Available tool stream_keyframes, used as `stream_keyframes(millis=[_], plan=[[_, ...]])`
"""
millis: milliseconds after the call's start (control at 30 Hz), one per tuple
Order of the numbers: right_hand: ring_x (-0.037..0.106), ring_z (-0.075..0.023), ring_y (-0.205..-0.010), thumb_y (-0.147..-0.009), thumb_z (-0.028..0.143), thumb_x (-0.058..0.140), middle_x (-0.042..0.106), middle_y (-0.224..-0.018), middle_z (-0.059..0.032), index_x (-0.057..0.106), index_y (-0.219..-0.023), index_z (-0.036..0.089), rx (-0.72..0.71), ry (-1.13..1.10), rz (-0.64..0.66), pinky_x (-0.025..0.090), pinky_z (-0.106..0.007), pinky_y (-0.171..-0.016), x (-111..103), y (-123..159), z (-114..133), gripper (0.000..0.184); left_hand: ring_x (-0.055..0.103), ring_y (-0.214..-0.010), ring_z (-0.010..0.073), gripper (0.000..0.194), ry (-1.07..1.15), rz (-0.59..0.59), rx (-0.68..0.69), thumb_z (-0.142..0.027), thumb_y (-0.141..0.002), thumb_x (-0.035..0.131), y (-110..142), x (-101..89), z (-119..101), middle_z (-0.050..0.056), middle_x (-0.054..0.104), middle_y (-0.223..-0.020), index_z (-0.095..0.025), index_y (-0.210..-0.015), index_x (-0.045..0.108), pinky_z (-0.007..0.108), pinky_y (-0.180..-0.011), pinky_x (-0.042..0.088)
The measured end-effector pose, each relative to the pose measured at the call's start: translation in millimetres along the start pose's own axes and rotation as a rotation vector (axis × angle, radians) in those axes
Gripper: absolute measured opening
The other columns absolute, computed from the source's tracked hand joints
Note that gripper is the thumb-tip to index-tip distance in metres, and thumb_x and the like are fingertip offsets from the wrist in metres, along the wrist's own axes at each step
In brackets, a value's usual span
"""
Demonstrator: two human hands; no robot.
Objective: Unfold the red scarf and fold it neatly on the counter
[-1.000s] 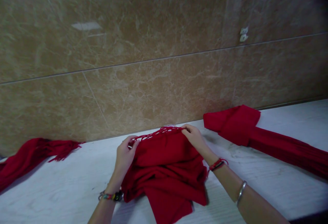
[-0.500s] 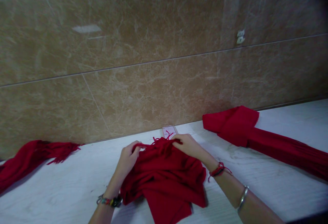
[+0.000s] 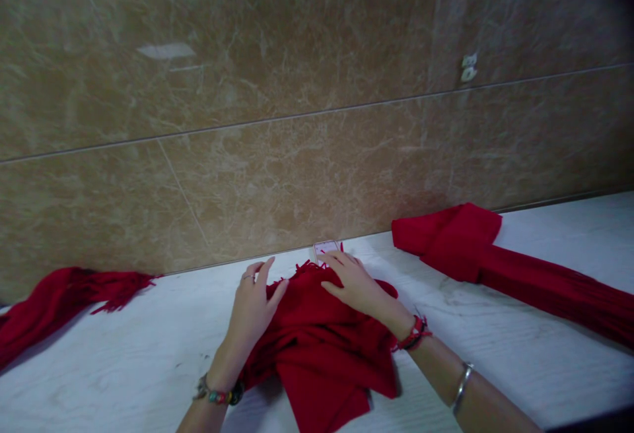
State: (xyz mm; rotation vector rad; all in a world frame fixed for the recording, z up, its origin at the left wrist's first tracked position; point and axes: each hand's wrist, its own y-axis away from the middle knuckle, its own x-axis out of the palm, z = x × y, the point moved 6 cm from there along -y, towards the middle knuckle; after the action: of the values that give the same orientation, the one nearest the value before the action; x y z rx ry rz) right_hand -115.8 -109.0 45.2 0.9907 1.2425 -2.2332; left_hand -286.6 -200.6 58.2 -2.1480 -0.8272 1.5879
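Note:
Bunched on the white wood-grain surface lies a red fringed scarf, its fringe toward the wall. My left hand is at the scarf's upper left edge, fingers apart and holding nothing. Over the upper right part rests my right hand, its fingers spread near the fringe; whether the fingertips press on the cloth I cannot tell. Just behind the fringe a small pale card with a pinkish border shows, partly covered by my right hand and threads.
A brown marbled tile wall runs along the back of the white surface. To the right lies a folded red scarf with a long tail. Another red fringed scarf reaches in from the left edge. A small white fixture sits on the wall.
Both hands have let go of the scarf's fringed edge and their fingers have opened. The right hand has shifted slightly left over the cloth, and the upper edge lies flatter.

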Motion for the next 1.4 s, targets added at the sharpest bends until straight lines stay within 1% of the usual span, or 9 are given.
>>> stream_keyframes(millis=[133, 300, 433, 600, 733, 867, 1000, 1233, 1400], plan=[[0.057, -0.0188, -0.089, -0.078, 0.015, 0.050, 0.065, -0.094, -0.0069, 0.063, -0.095, 0.018, -0.003, 0.005, 0.201, 0.040, -0.034, -0.084, 12, 0, -4, 0.022, 0.050, -0.104, 0.0256, 0.063, 0.019, 0.219, -0.123, -0.047, -0.073, 0.051, 4, 16.3, 21, 0.015, 0.049, -0.114, -0.014, -0.126, 0.040, 0.039, -0.089, 0.040], [0.057, -0.0175, -0.082, -0.080, 0.016, 0.044, 0.065, -0.086, -0.0062, 0.064, -0.087, 0.018, 0.256, 0.061, -0.152, 0.042, -0.029, -0.075, -34, -4, -57, 0.021, 0.058, -0.084, 0.0225, 0.041, 0.117, 0.283, -0.230, -0.043, -0.075, 0.047, -1, 12.6, 37, 0.010, 0.062, -0.089, -0.013, -0.101, 0.057, 0.036, -0.078, 0.045], [0.055, -0.0218, -0.087, -0.075, 0.016, 0.049, 0.060, -0.093, -0.0105, 0.064, -0.090, 0.016, 0.434, 0.276, -0.157, 0.042, -0.032, -0.074, -47, 4, -80, 0.021, 0.059, -0.084, 0.0191, 0.026, 0.297, 0.352, -0.119, -0.038, -0.078, 0.043, -1, 18.9, 14, 0.008, 0.064, -0.088, -0.017, -0.082, 0.057, 0.033, -0.081, 0.044], [0.042, -0.0270, -0.111, -0.077, 0.020, 0.049, 0.043, -0.127, -0.0144, 0.050, -0.119, 0.015, 0.194, 0.283, -0.055, 0.038, -0.039, -0.086, -17, 3, -34, 0.042, 0.056, -0.098, 0.0204, 0.035, 0.237, 0.305, -0.134, -0.028, -0.072, 0.055, 8, 31.1, 8, 0.011, 0.061, -0.105, -0.015, -0.104, 0.052, 0.033, -0.087, 0.042], [0.052, -0.0216, -0.100, -0.076, 0.012, 0.047, 0.059, -0.109, -0.0107, 0.055, -0.113, 0.016, 0.067, 0.143, 0.172, 0.037, -0.036, -0.088, 11, 0, -8, 0.038, 0.058, -0.092, 0.0227, 0.021, 0.029, 0.257, -0.197, -0.022, -0.075, 0.049, 4, 24.1, 23, 0.010, 0.064, -0.094, -0.016, -0.093, 0.057, 0.035, -0.083, 0.042], [0.055, -0.0193, -0.093, -0.073, 0.004, 0.043, 0.064, -0.096, -0.0084, 0.063, -0.093, 0.015, 0.137, 0.097, 0.073, 0.039, -0.033, -0.086, -10, -3, -31, 0.030, 0.059, -0.076, 0.0176, 0.015, 0.184, 0.249, -0.141, -0.025, -0.080, 0.040, -3, 14.6, 18, 0.004, 0.063, -0.079, -0.018, -0.079, 0.054, 0.028, -0.072, 0.044], [0.055, -0.0191, -0.092, -0.069, 0.006, 0.047, 0.061, -0.098, -0.0079, 0.058, -0.104, 0.017, 0.188, 0.009, -0.030, 0.040, -0.036, -0.087, -39, 0, -58, 0.038, 0.056, -0.068, 0.0143, 0.021, 0.359, 0.119, -0.059, -0.035, -0.083, 0.038, -4, 2.7, -3, 0.000, 0.059, -0.073, -0.019, -0.081, 0.051, 0.024, -0.066, 0.044], [0.036, -0.0184, -0.120, -0.084, 0.024, 0.044, 0.045, -0.127, -0.0075, 0.045, -0.124, 0.024, -0.207, -0.266, 0.110, 0.027, -0.041, -0.101, -18, 3, 12, 0.039, 0.058, -0.080, 0.0163, 0.016, 0.392, 0.250, 0.153, -0.026, -0.081, 0.044, 9, 8.3, -48, 0.003, 0.065, -0.086, -0.020, -0.082, 0.058, 0.027, -0.077, 0.044], [0.044, -0.0173, -0.109, -0.082, 0.018, 0.048, 0.057, -0.113, -0.0050, 0.053, -0.115, 0.022, -0.187, -0.228, 0.234, 0.027, -0.038, -0.097, 10, 7, 30, 0.034, 0.058, -0.081, 0.0169, 0.016, 0.345, 0.285, 0.195, -0.026, -0.081, 0.046, 12, 12.3, -50, 0.003, 0.066, -0.087, -0.020, -0.083, 0.061, 0.029, -0.078, 0.044]])
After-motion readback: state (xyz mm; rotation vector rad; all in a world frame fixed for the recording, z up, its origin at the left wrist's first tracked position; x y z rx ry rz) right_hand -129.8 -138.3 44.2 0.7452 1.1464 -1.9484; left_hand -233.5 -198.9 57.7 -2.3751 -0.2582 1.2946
